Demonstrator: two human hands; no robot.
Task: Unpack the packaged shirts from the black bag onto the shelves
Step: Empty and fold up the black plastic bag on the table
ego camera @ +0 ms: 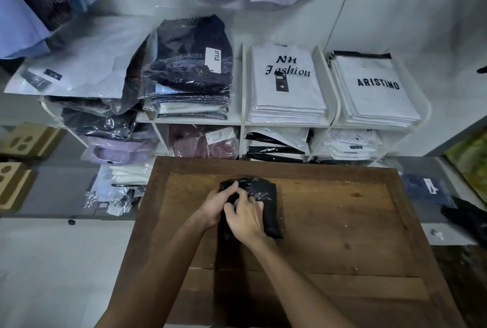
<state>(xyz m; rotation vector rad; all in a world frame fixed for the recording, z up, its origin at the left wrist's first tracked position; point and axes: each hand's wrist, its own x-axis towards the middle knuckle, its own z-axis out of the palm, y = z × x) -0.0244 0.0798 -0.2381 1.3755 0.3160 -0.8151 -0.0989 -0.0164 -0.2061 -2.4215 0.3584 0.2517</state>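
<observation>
We are pinching the black bag (259, 196) with left hand (217, 205) and right hand (246, 218), folding it flat and tight

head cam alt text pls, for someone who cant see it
Both hands, left hand and right hand, grip a folded black bag on a wooden table. Behind it, white shelves hold stacks of packaged shirts.

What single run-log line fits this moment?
stage: folding | black bag: on wooden table | left hand, right hand: gripping bag
</observation>
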